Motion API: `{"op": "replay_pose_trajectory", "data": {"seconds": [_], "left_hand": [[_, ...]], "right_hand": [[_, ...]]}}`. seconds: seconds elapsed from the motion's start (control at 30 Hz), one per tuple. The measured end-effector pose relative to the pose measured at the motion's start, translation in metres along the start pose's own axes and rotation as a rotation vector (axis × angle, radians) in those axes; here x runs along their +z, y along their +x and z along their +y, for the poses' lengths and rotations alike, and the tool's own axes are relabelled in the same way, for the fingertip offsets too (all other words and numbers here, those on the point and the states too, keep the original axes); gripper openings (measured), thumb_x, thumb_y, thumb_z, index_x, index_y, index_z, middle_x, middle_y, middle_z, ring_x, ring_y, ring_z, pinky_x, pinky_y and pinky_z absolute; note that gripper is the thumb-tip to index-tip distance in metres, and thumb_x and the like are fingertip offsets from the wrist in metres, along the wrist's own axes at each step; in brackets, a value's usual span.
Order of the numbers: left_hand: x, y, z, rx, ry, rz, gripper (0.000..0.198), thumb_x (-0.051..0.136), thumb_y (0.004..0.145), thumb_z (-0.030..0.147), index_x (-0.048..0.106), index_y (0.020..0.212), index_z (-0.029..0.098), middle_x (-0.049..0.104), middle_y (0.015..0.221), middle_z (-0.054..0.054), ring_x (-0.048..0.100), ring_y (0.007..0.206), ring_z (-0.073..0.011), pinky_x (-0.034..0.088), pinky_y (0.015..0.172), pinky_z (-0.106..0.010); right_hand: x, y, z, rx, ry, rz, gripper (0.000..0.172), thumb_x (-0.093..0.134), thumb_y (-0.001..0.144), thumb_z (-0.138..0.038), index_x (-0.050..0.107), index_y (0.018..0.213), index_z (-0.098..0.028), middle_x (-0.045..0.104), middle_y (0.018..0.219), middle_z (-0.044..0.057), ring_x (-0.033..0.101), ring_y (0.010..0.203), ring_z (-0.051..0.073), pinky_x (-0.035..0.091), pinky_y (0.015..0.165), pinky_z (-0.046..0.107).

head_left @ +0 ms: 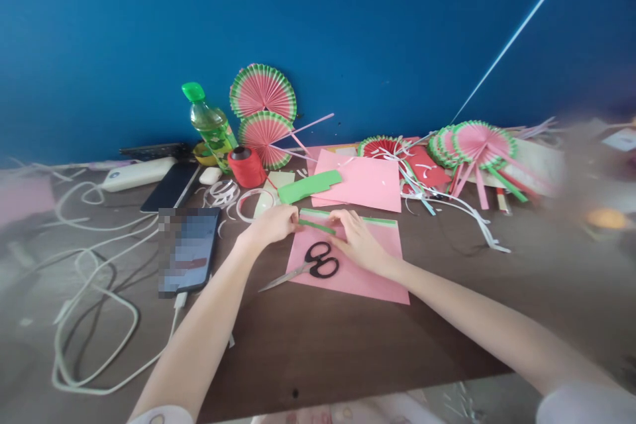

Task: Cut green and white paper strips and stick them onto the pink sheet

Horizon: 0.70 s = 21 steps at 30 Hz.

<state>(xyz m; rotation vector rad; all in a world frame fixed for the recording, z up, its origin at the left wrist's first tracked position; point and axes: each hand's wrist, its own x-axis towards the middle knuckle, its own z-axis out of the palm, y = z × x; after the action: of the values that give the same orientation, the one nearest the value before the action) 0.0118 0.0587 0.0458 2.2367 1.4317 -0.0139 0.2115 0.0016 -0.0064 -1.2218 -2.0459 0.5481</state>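
Note:
A sheet of pink paper (pixel 380 281) lies on the table with a green and white band along its far edge. Above that edge, a narrow green paper strip (pixel 317 226) slants across. My left hand (pixel 275 224) is closed, pinching the strip's left end between thumb and fingers. At the strip's right end, my right hand (pixel 362 242) has its fingers bent around it and rests over the pink sheet. Black-handled scissors (pixel 322 261) lie partly on the sheet, blades pointing left. Just beyond the hands is a wider green paper piece (pixel 311 187).
More pink paper (pixel 365 180) lies behind. Folded paper fans (pixel 263 93) lean on the blue wall, others (pixel 484 144) at right. A bottle (pixel 212 122), a red thread spool (pixel 246 167), a phone (pixel 196 255) and looped white cable (pixel 134 318) occupy the left.

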Motion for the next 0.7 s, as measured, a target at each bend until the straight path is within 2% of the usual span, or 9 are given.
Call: {"op": "replay_pose_trajectory", "data": {"seconds": [0.13, 0.27, 0.37, 0.43, 0.53, 0.6, 0.7], "left_hand": [[-0.002, -0.001, -0.006, -0.03, -0.003, 0.001, 0.02, 0.056, 0.069, 0.028, 0.042, 0.058, 0.019, 0.052, 0.064, 0.001, 0.048, 0.063, -0.014, 0.031, 0.057, -0.024], [-0.004, 0.0, -0.01, -0.099, 0.009, -0.038, 0.021, 0.055, 0.07, 0.034, 0.046, 0.059, 0.019, 0.052, 0.057, 0.001, 0.05, 0.059, -0.015, 0.03, 0.055, -0.025], [-0.006, 0.0, -0.01, -0.117, 0.037, -0.033, 0.021, 0.054, 0.07, 0.036, 0.047, 0.058, 0.02, 0.052, 0.054, 0.001, 0.051, 0.057, -0.0156, 0.03, 0.054, -0.026], [-0.006, 0.0, -0.009, -0.141, 0.052, -0.033, 0.021, 0.055, 0.069, 0.036, 0.048, 0.058, 0.02, 0.053, 0.054, 0.001, 0.051, 0.057, -0.0158, 0.03, 0.054, -0.026], [-0.008, -0.001, -0.007, -0.175, 0.037, -0.044, 0.024, 0.057, 0.068, 0.039, 0.047, 0.056, 0.02, 0.056, 0.054, 0.001, 0.052, 0.055, -0.015, 0.03, 0.054, -0.026], [-0.009, -0.001, -0.007, -0.186, 0.027, -0.048, 0.027, 0.058, 0.067, 0.041, 0.045, 0.055, 0.02, 0.055, 0.052, 0.001, 0.052, 0.054, -0.0144, 0.03, 0.053, -0.026], [-0.009, -0.001, -0.007, -0.187, 0.018, -0.048, 0.028, 0.059, 0.066, 0.043, 0.045, 0.055, 0.02, 0.054, 0.049, 0.003, 0.052, 0.052, -0.0138, 0.03, 0.052, -0.025]], "right_hand": [[0.0, 0.014, 0.008, -0.044, 0.084, -0.066, 0.022, 0.049, 0.079, -0.014, 0.043, 0.1, -0.02, 0.054, 0.1, 0.008, 0.049, 0.098, 0.021, 0.04, 0.086, 0.04], [0.005, 0.027, 0.005, -0.014, 0.175, -0.083, 0.026, 0.052, 0.079, -0.02, 0.041, 0.103, -0.02, 0.056, 0.091, 0.004, 0.054, 0.086, 0.019, 0.043, 0.078, 0.036], [0.009, 0.028, 0.004, -0.015, 0.062, -0.047, 0.021, 0.05, 0.08, -0.019, 0.044, 0.1, -0.021, 0.056, 0.095, 0.006, 0.052, 0.091, 0.02, 0.04, 0.081, 0.038], [0.008, 0.028, 0.005, -0.046, -0.036, -0.039, 0.025, 0.053, 0.079, -0.021, 0.046, 0.102, -0.021, 0.054, 0.105, 0.008, 0.049, 0.098, 0.022, 0.038, 0.084, 0.04], [-0.005, 0.026, 0.011, -0.029, -0.115, -0.095, 0.035, 0.058, 0.077, -0.027, 0.044, 0.108, -0.021, 0.055, 0.102, 0.008, 0.049, 0.094, 0.022, 0.04, 0.08, 0.038], [-0.021, 0.023, 0.018, 0.032, -0.15, -0.161, 0.032, 0.06, 0.076, -0.031, 0.046, 0.103, -0.021, 0.056, 0.09, 0.006, 0.05, 0.086, 0.022, 0.042, 0.074, 0.035], [-0.047, 0.015, 0.032, 0.085, -0.239, -0.173, 0.033, 0.062, 0.074, -0.033, 0.046, 0.1, -0.02, 0.054, 0.084, 0.005, 0.05, 0.084, 0.022, 0.042, 0.073, 0.034]]}}
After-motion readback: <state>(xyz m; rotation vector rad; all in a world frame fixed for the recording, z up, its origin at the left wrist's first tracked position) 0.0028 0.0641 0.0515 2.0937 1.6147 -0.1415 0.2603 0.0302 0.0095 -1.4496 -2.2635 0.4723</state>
